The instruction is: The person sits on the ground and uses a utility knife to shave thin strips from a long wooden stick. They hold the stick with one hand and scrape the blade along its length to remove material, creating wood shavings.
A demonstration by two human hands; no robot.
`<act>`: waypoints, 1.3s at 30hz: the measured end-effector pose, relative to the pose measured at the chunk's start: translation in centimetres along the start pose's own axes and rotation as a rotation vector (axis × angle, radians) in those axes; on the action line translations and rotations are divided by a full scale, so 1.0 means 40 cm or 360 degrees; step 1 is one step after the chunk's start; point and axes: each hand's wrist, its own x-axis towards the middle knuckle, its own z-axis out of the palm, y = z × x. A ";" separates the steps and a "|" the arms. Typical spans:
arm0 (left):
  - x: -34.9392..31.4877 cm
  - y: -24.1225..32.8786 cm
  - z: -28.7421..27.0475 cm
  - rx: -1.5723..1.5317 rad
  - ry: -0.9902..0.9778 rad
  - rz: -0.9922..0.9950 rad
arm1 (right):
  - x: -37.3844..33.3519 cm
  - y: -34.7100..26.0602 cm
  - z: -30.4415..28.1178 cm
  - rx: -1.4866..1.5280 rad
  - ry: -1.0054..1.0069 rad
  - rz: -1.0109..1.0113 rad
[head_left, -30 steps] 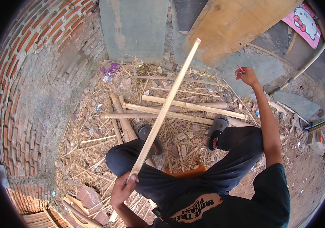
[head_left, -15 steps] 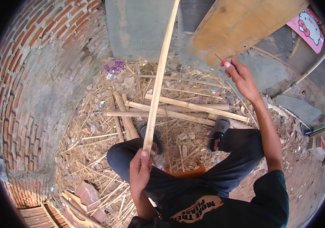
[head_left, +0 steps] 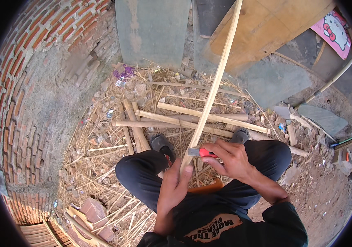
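Observation:
A long, pale bamboo strip [head_left: 216, 84] slants up and away to the right from between my knees. My left hand [head_left: 174, 185] is closed around its near end, thumb on top. In my right hand [head_left: 233, 161] is a red-handled knife [head_left: 207, 153] with a short, wide grey blade. The blade lies across the strip just beyond my left thumb and touches it. Fingers of the right hand wrap the red handle, hiding part of it.
Several bamboo pieces [head_left: 192, 123] lie crossed on straw and shavings beyond my feet. A brick wall [head_left: 40, 103] rises at the left. Grey panels [head_left: 153, 37] and a brown board [head_left: 270, 29] lean at the back. Split sticks and broken brown pieces [head_left: 97, 214] lie at lower left.
My right hand has come down from the upper right, bringing the knife blade onto the strip. The left hand has shifted right, and the strip now leans further right.

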 end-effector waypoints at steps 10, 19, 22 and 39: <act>-0.004 0.049 0.049 0.0347 0.0165 0.0103 | -0.009 -0.018 -0.001 -0.0006 0.0036 0.0023; -0.023 0.048 0.067 0.0634 0.0265 0.0124 | -0.001 -0.037 -0.030 -0.0078 -0.0011 0.0021; -0.025 0.037 0.072 0.0714 0.0266 0.0097 | -0.001 -0.035 -0.030 -0.0087 0.0035 0.0042; -0.100 -0.015 0.067 0.0593 0.0064 -0.0035 | 0.024 0.160 -0.160 -0.0154 0.0577 0.0789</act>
